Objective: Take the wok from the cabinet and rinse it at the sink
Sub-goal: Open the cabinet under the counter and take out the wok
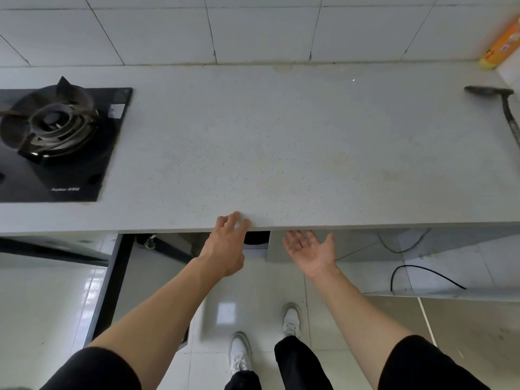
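Stove (53, 130) sits at the left edge of the frame, a black glass panel with a round cast-iron burner ring and pointed pot supports, set into the counter (267, 142). The counter's a pale grey speckled stone slab, flat and matte, backed by glossy white wall tiles.

Below the counter's front edge, lower-middle of the frame, there's the cabinet (180, 249) opening, with a dark door (109, 285) swung out on the left. The left hand (226, 243) is reaching at that edge, knuckles up, fingers loosely curled and touching the lip of the slab, not gripping anything. Just right of the left hand, tucked in the shadow under the counter, there's a dark rounded shape (256, 237) that could be the wok, but honestly I can't tell, only a sliver shows. It's right beside the left hand's fingers and just left of the right hand.

The right hand (311, 253) is palm up, fingers spread, empty, hovering under the counter edge.

Further right, a thin black cable (422, 273) loops on a grey shelf under the counter. At the far right on the counter lies a dark metal ladle (498, 99) with a long handle, and in the upper right corner an orange-yellow packet (499, 46) leans on the wall.

Bottom of the frame: shiny floor tiles, white sneakers (239, 353), black trousers.
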Demonstrator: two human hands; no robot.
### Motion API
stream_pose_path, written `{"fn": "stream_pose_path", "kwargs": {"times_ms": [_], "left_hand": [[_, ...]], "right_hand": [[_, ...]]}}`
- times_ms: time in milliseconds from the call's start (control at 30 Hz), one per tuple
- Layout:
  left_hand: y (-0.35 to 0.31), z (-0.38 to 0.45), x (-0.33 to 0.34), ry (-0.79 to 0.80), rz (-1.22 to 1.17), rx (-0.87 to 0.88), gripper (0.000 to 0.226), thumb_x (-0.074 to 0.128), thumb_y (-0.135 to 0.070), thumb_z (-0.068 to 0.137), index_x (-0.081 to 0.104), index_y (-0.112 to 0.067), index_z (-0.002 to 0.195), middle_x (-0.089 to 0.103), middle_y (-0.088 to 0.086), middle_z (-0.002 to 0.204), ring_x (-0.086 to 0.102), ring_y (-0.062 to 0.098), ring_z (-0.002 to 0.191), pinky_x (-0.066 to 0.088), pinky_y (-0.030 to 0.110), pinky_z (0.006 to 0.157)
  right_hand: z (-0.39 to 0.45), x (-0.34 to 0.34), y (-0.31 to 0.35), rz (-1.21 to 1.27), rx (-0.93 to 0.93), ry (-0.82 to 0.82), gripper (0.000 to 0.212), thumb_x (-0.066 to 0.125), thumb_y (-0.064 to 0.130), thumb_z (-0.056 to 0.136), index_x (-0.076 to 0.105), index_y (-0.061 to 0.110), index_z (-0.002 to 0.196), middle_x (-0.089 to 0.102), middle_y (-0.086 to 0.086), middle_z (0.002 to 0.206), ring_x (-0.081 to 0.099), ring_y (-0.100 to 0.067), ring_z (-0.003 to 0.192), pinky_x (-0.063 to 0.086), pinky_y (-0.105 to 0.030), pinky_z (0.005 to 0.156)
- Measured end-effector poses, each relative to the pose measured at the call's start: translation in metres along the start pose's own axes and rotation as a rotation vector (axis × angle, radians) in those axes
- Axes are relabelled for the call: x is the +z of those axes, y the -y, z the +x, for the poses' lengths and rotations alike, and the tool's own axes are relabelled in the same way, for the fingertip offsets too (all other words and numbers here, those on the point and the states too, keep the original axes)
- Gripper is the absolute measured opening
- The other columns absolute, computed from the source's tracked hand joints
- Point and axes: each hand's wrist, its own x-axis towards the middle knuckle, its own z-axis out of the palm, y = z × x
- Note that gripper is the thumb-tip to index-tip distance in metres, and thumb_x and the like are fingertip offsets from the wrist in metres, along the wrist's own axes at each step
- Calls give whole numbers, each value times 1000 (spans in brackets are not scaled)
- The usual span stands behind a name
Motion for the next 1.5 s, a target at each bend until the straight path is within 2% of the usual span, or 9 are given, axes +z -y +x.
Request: {"fn": "stream_pose_path", "kwargs": {"times_ms": [200, 433, 567, 733, 900, 1000, 1133, 1333, 1500], "left_hand": [[0, 2, -3, 33, 61, 18, 72, 59, -12, 85, 25, -17, 149, 14, 11, 155, 24, 34, 135, 48, 34, 100], [-5, 2, 4, -2, 231, 19, 69, 60, -17, 82, 28, -14, 143, 25, 14, 146, 33, 33, 125, 49, 40, 96], [-20, 1, 10, -55, 314, -34, 63, 63, -23, 81, 36, -10, 138, 36, 15, 134, 44, 32, 115, 41, 43, 104], [-33, 5, 16, -125, 259, 86, 80, 65, -25, 82, 20, -9, 146, 5, 14, 158, 31, 33, 134, 33, 43, 112], [-38, 15, 12, -43, 136, 181, 77, 64, -22, 83, 22, -13, 148, 6, 8, 160, 22, 33, 140, 37, 43, 108], [-36, 22, 10, -8, 141, 192, 73, 64, -20, 83, 26, -15, 146, 12, 6, 158, 22, 33, 138, 41, 43, 105], [-36, 26, 7, 19, 185, 179, 73, 64, -20, 84, 26, -15, 146, 12, 6, 157, 21, 34, 137, 47, 42, 101], [-44, 23, 16, -8, 306, 157, 81, 69, -26, 82, 22, -9, 145, 14, 11, 153, 28, 35, 133, 47, 41, 101], [-66, 23, 19, 22, 418, 51, 90, 67, -31, 83, 14, -2, 150, 11, 20, 155, 28, 36, 138, 43, 44, 105]], "right_hand": [[-12, -16, -10, -51, -61, -52, 55, 39, 51, 100, 46, 8, 134, 52, -23, 125, 51, -39, 118, 48, -50, 94], [-45, -52, -14, -516, -114, -138, 31, 64, 11, 92, 51, 1, 119, 59, -22, 113, 61, -30, 105, 50, -45, 98], [-58, -67, -23, -681, -228, -225, 25, 72, 4, 85, 56, -1, 103, 63, -20, 96, 68, -22, 83, 59, -35, 78], [-60, -87, -38, -926, -425, -511, 41, 81, 2, 72, 51, 10, 99, 66, -14, 96, 70, -26, 81, 60, -39, 77], [-72, -100, -38, -1188, -532, -589, 46, 77, 2, 73, 47, 12, 106, 64, -10, 96, 65, -21, 78, 56, -27, 58], [-79, -109, -37, -1283, -624, -572, 69, 79, 1, 72, 40, 23, 125, 57, -7, 110, 62, -23, 93, 59, -36, 75], [-95, -117, -32, -1568, -634, -639, 101, 75, 6, 78, 10, 28, 152, 22, -3, 152, 39, -29, 129, 49, -41, 95], [-120, -145, -25, -1775, -776, -649, 72, 75, 10, 80, 35, 15, 140, 34, -1, 143, 41, -21, 125, 45, -34, 102], [-133, -170, -15, -1850, -782, -592, 62, 63, 3, 87, 37, 13, 143, 29, -1, 152, 35, -20, 133, 40, -31, 107]]}}
